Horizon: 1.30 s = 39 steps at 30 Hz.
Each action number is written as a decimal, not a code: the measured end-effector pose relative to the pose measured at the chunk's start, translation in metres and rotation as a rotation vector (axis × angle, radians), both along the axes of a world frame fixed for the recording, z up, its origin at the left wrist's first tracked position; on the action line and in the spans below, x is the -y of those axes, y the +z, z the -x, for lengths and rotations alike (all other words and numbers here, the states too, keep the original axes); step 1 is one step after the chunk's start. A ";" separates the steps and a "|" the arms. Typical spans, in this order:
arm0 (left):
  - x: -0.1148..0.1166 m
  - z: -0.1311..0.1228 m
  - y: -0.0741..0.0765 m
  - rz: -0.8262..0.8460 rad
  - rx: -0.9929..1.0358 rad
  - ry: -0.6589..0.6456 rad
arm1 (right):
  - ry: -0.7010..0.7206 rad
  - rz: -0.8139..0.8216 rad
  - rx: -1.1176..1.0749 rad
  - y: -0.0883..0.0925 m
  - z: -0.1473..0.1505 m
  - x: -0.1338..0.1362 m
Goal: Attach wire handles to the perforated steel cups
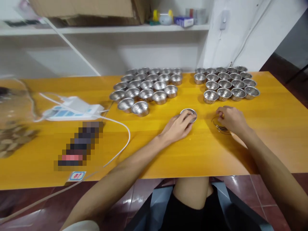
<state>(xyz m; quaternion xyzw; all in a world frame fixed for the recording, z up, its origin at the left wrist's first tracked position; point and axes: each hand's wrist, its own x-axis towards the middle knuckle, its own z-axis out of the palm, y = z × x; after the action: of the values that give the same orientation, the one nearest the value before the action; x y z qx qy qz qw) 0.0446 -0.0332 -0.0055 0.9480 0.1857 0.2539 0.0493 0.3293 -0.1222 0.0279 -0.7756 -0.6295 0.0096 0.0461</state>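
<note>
My left hand (177, 127) rests on the yellow table (168, 154) with its fingers curled around a small perforated steel cup (189, 114). My right hand (230, 119) lies to the right of it, fingers closed over thin wire rings (220, 127) on the tabletop. Beyond my hands stand two groups of the same steel cups: a larger cluster (146, 86) at centre and a smaller cluster (227, 83) to the right.
A white power strip (72, 110) with white cables (120, 147) lies at left. A blurred dark object (79, 144) sits near the front edge. At far left is a clear container (14, 128) of brownish pieces. A white shelf (108, 29) holds a cardboard box.
</note>
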 end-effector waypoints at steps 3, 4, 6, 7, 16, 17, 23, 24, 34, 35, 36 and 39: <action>0.000 -0.001 -0.004 0.069 0.128 -0.092 | 0.064 -0.024 0.005 -0.002 -0.003 0.001; -0.001 -0.002 -0.005 0.090 0.156 -0.091 | 0.078 -0.033 0.006 -0.003 -0.004 0.001; -0.004 -0.004 -0.008 0.165 0.192 -0.034 | 0.116 -0.036 -0.001 -0.005 -0.004 0.001; -0.006 -0.005 -0.010 0.223 0.205 0.000 | 0.143 -0.027 -0.002 -0.005 -0.004 0.001; -0.012 -0.007 -0.014 0.450 0.209 0.042 | 0.334 -0.009 -0.040 0.001 0.000 0.001; -0.011 -0.007 -0.013 0.447 0.210 0.039 | 0.351 -0.014 -0.054 0.001 -0.002 0.001; -0.010 -0.007 -0.010 0.458 0.202 0.036 | 0.398 -0.096 -0.118 0.003 -0.024 0.000; -0.010 -0.007 -0.011 0.459 0.201 0.032 | 0.392 -0.080 -0.123 0.001 -0.026 -0.001; -0.010 -0.004 -0.007 0.591 0.220 -0.095 | 0.375 0.013 0.156 -0.005 -0.004 -0.011; -0.011 -0.003 -0.007 0.639 0.225 -0.138 | 0.390 0.018 0.186 -0.003 -0.002 -0.009; -0.011 -0.003 -0.007 0.683 0.231 -0.182 | 0.395 0.020 0.212 -0.002 0.000 -0.008; -0.011 -0.002 -0.007 0.744 0.236 -0.262 | 0.379 0.025 0.274 0.001 0.007 -0.007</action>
<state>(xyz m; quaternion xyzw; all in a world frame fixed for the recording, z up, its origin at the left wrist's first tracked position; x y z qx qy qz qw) 0.0466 -0.0220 -0.0127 0.8455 0.1354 0.2682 0.4414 0.3223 -0.1155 0.0289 -0.6380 -0.7642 -0.0795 -0.0523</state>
